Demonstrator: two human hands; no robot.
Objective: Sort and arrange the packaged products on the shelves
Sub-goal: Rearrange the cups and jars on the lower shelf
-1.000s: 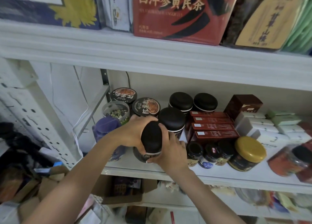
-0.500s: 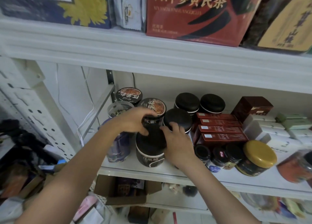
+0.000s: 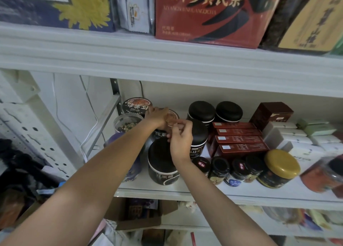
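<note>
**Now: both hands on the printed-lid jar, left end of the shelf**

Printed-lid jar stands upright on the middle shelf, second row back. It is directly behind the front black-lid jar, in front of the rear printed-lid jar, and just beside another black-lid jar on its right.

Judgement on placement: like lids are being lined up front to back, so 2 hands steady this jar in a tight slot without knocking its neighbours.

Left hand: grip curled over the far left side of the lid, fingers wrapped on the rim, wrist crossing above the front jar.

Right hand: grip narrow, fingertips bent and pinching at the near right edge of the same lid. Exact contact is partly hidden by the knuckles.

The front black-lid jar stands free, touched by neither hand.

Outward: clear jar to the left, 4 stacked red boxes to the right.
</note>
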